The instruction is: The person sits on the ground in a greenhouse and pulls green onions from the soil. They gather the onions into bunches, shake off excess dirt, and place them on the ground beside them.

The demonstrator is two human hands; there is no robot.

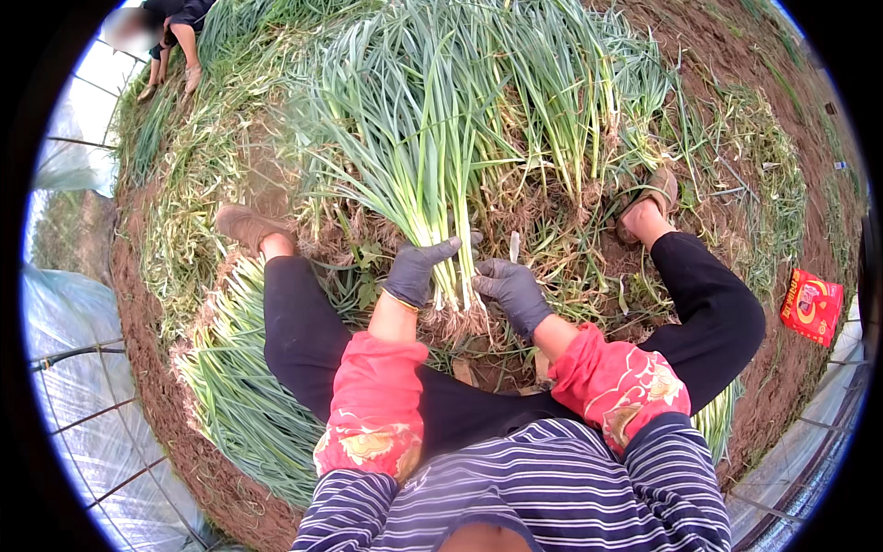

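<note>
My left hand point(417, 270), in a dark glove, is closed around the pale stems of a bunch of green onions point(441, 200), with the roots hanging down and the leaves fanned away from me. My right hand point(509, 288), also gloved, is at the right side of the same stems, its thumb and fingertips against an outer stalk just above the roots. Beyond my hands lies a large heap of green onions point(552, 76) with soil on the roots. To the left, beside my leg, lies a pile with pale stems point(255, 393).
More green onions point(717, 417) show beyond my right thigh. A red printed bag point(812, 307) lies on the soil at the right. Stripped leaves point(186, 228) litter the ground. Another person point(181, 34) bends down at the upper left. Plastic sheeting point(90, 359) on a frame borders the left.
</note>
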